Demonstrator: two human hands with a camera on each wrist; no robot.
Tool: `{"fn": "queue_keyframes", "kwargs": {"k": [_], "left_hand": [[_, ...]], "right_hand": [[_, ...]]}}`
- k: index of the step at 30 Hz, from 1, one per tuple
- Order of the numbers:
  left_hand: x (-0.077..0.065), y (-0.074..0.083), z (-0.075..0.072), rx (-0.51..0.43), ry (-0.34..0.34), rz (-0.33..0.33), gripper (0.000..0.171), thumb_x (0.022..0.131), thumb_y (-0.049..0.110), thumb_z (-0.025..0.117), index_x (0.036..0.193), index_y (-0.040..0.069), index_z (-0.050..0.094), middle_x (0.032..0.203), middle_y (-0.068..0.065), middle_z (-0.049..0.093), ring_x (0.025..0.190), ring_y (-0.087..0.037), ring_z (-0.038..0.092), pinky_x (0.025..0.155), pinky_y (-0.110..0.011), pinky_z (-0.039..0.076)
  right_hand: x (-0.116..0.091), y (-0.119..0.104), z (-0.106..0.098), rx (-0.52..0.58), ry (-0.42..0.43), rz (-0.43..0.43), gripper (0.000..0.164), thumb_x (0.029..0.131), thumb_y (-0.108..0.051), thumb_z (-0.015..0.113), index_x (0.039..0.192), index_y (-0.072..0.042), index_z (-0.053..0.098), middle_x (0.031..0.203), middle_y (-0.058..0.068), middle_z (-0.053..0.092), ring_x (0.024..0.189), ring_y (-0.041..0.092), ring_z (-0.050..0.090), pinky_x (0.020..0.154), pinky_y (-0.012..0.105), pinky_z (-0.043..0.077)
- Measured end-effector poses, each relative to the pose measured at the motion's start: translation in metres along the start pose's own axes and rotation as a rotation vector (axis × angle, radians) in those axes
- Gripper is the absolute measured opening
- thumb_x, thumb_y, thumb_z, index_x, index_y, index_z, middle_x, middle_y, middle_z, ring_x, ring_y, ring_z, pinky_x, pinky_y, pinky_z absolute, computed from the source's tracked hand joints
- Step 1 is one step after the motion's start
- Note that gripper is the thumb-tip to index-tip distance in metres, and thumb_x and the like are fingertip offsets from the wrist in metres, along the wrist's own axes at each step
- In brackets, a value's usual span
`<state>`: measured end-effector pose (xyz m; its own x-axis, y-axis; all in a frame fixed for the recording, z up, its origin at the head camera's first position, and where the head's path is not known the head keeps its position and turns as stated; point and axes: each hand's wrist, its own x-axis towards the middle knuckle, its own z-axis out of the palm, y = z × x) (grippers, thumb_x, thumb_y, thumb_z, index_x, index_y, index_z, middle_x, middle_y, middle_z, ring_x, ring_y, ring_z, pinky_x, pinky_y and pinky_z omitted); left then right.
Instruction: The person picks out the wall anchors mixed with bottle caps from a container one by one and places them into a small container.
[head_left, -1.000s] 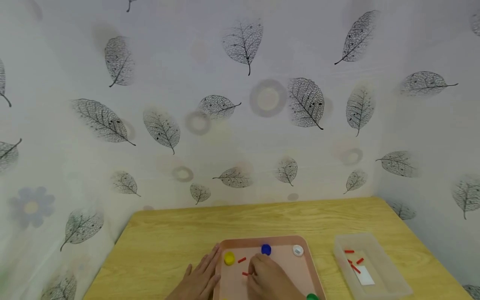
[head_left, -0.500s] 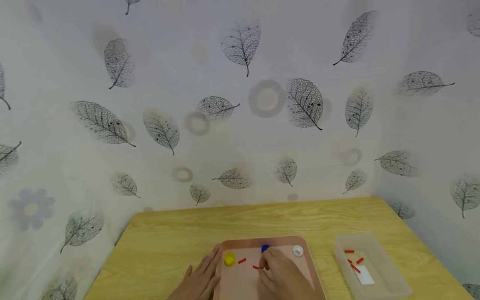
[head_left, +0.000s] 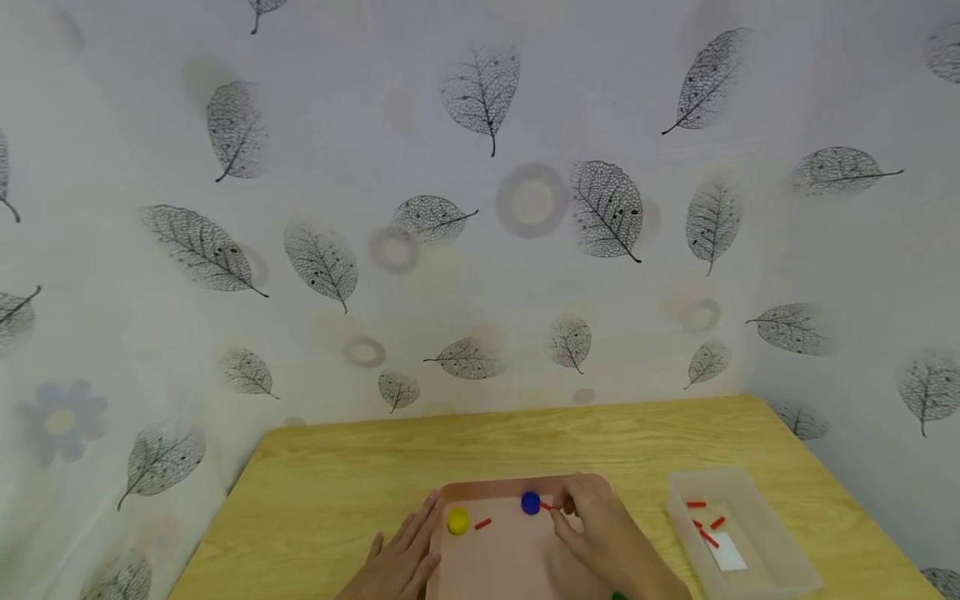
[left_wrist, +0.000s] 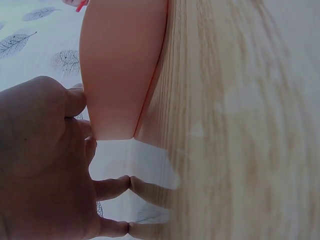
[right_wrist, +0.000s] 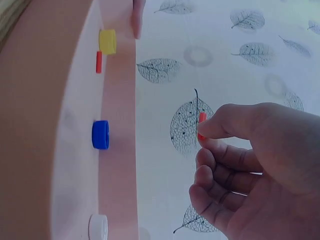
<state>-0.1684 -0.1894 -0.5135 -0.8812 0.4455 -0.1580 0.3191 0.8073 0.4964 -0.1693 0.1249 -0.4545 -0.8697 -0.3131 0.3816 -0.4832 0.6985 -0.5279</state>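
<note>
My right hand (head_left: pixel 603 533) pinches a short red stick (right_wrist: pixel 202 120) between thumb and index finger, above the right part of a pink tray (head_left: pixel 495 571). In the head view the stick's tip comes close to a blue bottle cap (head_left: pixel 531 502) near the tray's far wall. My left hand (head_left: pixel 399 554) lies at the tray's left edge, fingers straight; in the left wrist view its thumb touches the rim and fingertips rest on the table. A yellow cap (head_left: pixel 458 522) and another red stick (head_left: pixel 483 524) sit at the tray's far left.
A white cap (right_wrist: pixel 98 227) sits in the tray, hidden behind my right hand in the head view. A green cap (head_left: pixel 618 596) peeks out below that forearm. To the right stands a translucent bin (head_left: pixel 780 546) holding several red sticks and a white card (head_left: pixel 727 552).
My right hand has moved right and toward the tray's far side, carrying the red stick past the blue cap. It now covers the white cap. My left hand stays put.
</note>
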Motion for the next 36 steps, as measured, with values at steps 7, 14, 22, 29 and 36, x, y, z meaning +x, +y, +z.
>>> {"fn": "queue_keyframes", "kwargs": {"k": [7, 14, 22, 29, 36], "left_hand": [[-0.002, -0.001, 0.000, 0.094, -0.005, -0.054, 0.066, 0.097, 0.062, 0.015, 0.153, 0.029, 0.006, 0.159, 0.007, 0.001, 0.141, -0.032, 0.018, 0.094, -0.078, 0.012], [-0.003, -0.001, 0.001, 0.106, -0.004, -0.031, 0.066, 0.098, 0.061, 0.015, 0.154, 0.027, 0.006, 0.159, 0.007, 0.001, 0.141, -0.031, 0.018, 0.094, -0.078, 0.013], [-0.001, 0.002, 0.001, 0.102, -0.006, -0.059, 0.068, 0.096, 0.063, 0.015, 0.154, 0.027, 0.008, 0.159, 0.006, 0.004, 0.141, -0.031, 0.019, 0.094, -0.078, 0.012], [0.000, 0.002, -0.002, 0.018, 0.020, 0.004, 0.062, 0.101, 0.055, 0.019, 0.154, 0.026, 0.004, 0.159, 0.005, 0.001, 0.138, -0.040, 0.022, 0.089, -0.081, 0.014], [0.000, 0.003, -0.002, 0.025, 0.019, 0.016, 0.062, 0.101, 0.054, 0.019, 0.154, 0.026, 0.002, 0.159, 0.004, 0.000, 0.137, -0.042, 0.024, 0.087, -0.081, 0.016]], "right_hand": [[0.000, 0.006, -0.010, 0.005, -0.011, 0.210, 0.017, 0.086, -0.012, 0.067, 0.080, -0.021, 0.054, 0.074, -0.013, 0.047, 0.068, 0.009, 0.048, 0.058, 0.020, 0.042], [-0.001, 0.015, -0.021, 0.015, 0.055, 0.228, 0.017, 0.082, -0.007, 0.069, 0.080, -0.021, 0.059, 0.075, -0.014, 0.050, 0.069, 0.008, 0.050, 0.060, 0.020, 0.045], [-0.004, 0.027, -0.041, 0.016, 0.042, 0.265, 0.013, 0.084, -0.009, 0.070, 0.086, -0.018, 0.061, 0.080, -0.013, 0.054, 0.074, 0.005, 0.051, 0.067, 0.026, 0.048], [-0.008, 0.041, -0.053, -0.020, 0.115, 0.239, 0.015, 0.084, -0.005, 0.068, 0.084, -0.018, 0.060, 0.078, -0.012, 0.055, 0.072, 0.007, 0.052, 0.064, 0.026, 0.048], [-0.015, 0.058, -0.070, -0.062, 0.152, 0.269, 0.005, 0.088, -0.010, 0.063, 0.085, -0.012, 0.061, 0.077, -0.009, 0.056, 0.072, 0.011, 0.050, 0.061, 0.026, 0.046]]}}
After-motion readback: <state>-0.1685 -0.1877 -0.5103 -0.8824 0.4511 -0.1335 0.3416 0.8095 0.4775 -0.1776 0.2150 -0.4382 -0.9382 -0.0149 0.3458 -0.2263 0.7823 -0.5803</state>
